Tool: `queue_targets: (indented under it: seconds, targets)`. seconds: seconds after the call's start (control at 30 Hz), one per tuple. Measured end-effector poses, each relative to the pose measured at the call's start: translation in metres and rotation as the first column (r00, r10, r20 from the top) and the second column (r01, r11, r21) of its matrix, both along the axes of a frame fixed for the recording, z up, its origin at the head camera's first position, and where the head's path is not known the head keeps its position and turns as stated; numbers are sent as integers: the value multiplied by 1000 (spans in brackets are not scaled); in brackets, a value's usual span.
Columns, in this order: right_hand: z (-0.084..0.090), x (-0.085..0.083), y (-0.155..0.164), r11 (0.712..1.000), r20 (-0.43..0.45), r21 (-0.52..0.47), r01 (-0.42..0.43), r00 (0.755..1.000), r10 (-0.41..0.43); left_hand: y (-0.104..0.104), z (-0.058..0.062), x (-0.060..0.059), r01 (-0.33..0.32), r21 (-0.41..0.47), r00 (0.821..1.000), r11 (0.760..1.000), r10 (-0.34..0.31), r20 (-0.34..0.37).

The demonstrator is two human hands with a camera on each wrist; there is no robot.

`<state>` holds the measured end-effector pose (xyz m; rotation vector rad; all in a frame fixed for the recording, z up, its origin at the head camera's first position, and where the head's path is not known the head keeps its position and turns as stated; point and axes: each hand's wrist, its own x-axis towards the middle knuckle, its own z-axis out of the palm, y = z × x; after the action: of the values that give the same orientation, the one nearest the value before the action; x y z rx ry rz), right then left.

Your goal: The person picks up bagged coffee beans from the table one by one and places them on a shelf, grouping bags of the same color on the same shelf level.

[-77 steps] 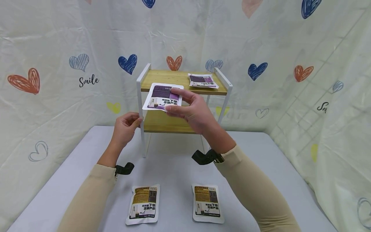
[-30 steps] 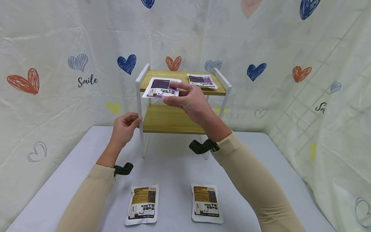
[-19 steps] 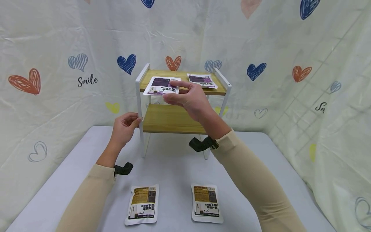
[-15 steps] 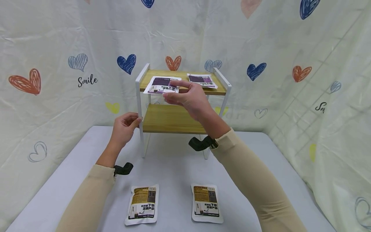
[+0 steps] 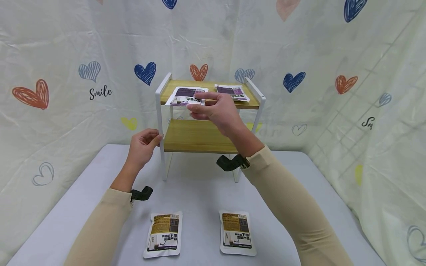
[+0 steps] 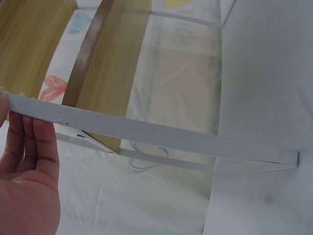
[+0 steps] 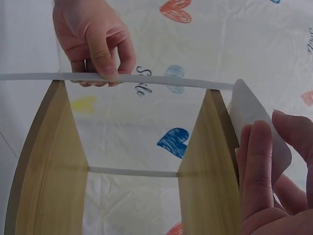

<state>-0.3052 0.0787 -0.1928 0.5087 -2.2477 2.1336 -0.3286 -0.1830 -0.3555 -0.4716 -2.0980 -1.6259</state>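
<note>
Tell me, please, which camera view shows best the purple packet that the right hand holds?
The head view: the purple packet shows its printed face at the top shelf, pinched by the right hand. The right wrist view shows only its blank white underside. The left wrist view does not show it.

Count — purple packets: 2 point(image 5: 187, 95) point(image 5: 232, 92); brown packets: 2 point(image 5: 164, 234) point(image 5: 237, 232); rack: 1 point(image 5: 159, 122) — two shelves; hands: 2 point(image 5: 142, 147) point(image 5: 217, 111).

A cream fabric backdrop point(image 5: 66, 44) printed with coloured hearts and the word "Smile" is hanging wrinkled around all sides. A grey table point(image 5: 199, 192) is running up to it. Even light is falling throughout.
</note>
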Motion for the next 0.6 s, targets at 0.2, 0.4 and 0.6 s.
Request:
queue_targets:
  seconds: [0.2,0.4,0.6]
  targets:
    - [4,1,0,994,-53,96,57,997,-52,1,2,2,-2,5,1000,1000,2,12]
    - [7,1,-3,982,-88,145,117,991,-105,1,1,2,0,14,1000,1000,0,13]
    - [10,-1,-4,980,-99,151,133,988,-119,0,1,2,-6,10,1000,1000,6,13]
